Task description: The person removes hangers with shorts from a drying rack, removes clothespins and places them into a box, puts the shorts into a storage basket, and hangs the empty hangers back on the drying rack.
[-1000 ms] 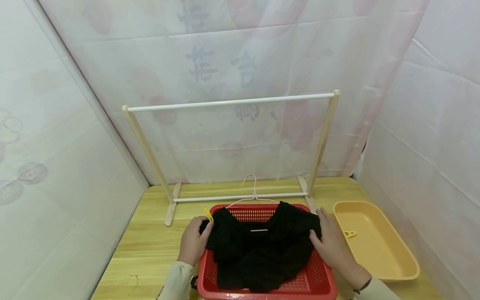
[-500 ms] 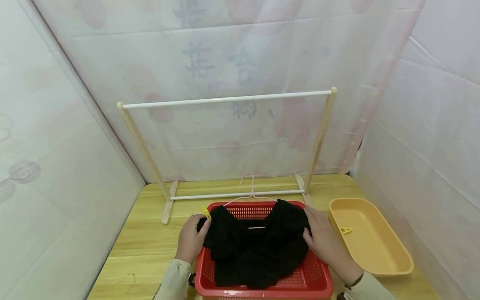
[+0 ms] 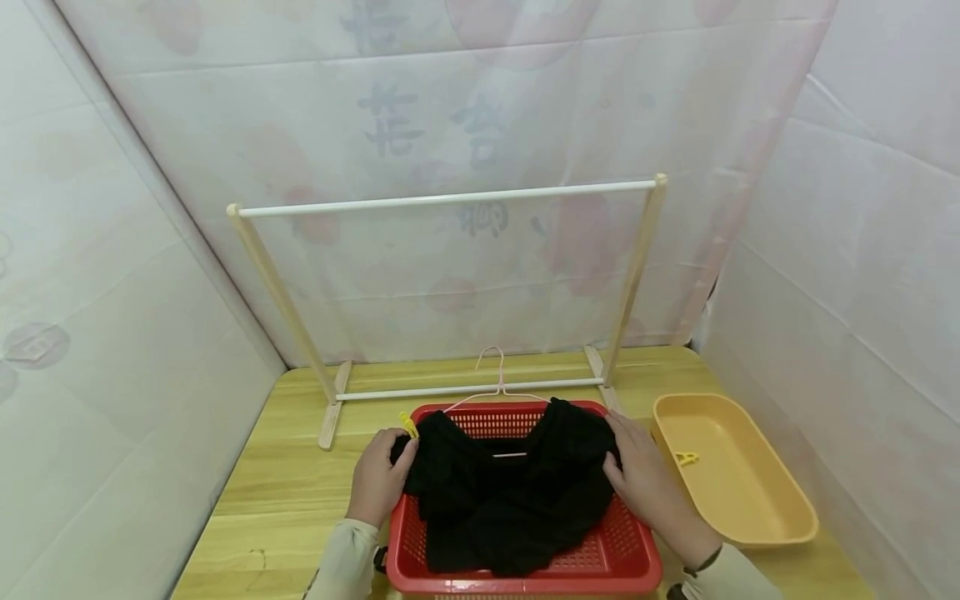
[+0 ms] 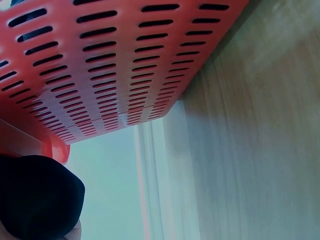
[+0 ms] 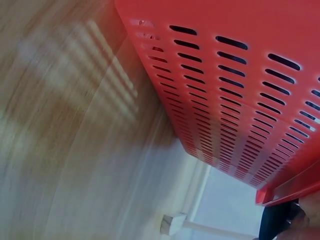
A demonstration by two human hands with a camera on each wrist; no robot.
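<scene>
A black top lies bunched over the red basket, draped on a thin pink hanger whose hook sticks up beyond the basket's far rim. A yellow clothespin stands on the top's left shoulder. My left hand holds the cloth at that shoulder, thumb in front, close by the clothespin. On the other side my right hand grips the right shoulder, thumb on the near face; its fingertips are partly hidden. In the left wrist view a dark fold of cloth hides most of the hand.
Behind the basket stands a drying rack with a white top rail and wooden posts. A yellow tray sits at the right with another yellow clothespin in it. Fabric walls enclose the wooden table.
My right hand has shifted slightly inward with the right shoulder of the top. My left hand keeps its hold. The whole head view has drifted a little.
</scene>
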